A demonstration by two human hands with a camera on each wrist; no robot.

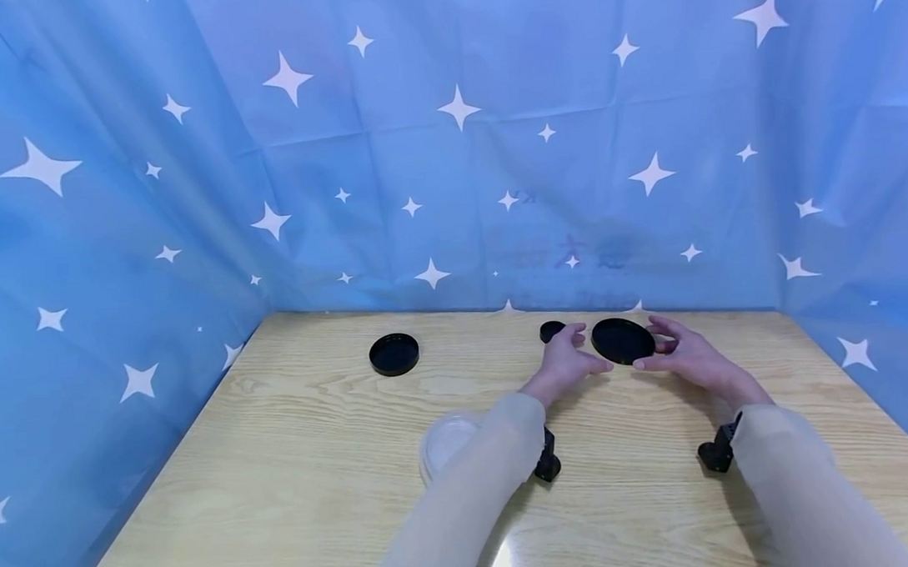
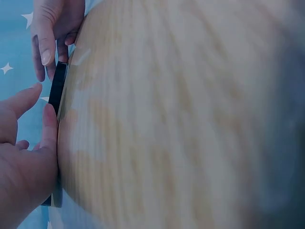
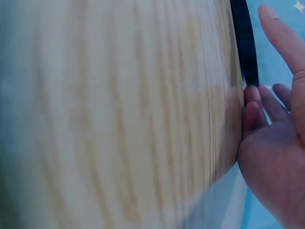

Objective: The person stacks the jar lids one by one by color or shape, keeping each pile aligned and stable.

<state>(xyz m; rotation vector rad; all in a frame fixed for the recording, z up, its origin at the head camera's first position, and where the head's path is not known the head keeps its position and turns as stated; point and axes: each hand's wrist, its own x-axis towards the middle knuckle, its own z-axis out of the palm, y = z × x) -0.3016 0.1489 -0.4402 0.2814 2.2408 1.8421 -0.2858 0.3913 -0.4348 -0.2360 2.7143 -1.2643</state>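
A large, shallow black round dish lies near the table's back edge, between my two hands. My left hand is at its left side, thumb and fingers spread apart. On the opposite side my right hand has its fingers by the rim and its thumb raised away. Seen edge-on in the right wrist view, the black dish meets or nearly meets the right fingertips. Just behind my left hand sits a small black round piece, partly hidden by the fingers.
A medium black round dish stands to the left at the back. A clear round dish or lid lies partly under my left sleeve. The wooden table ends at a blue star-printed curtain.
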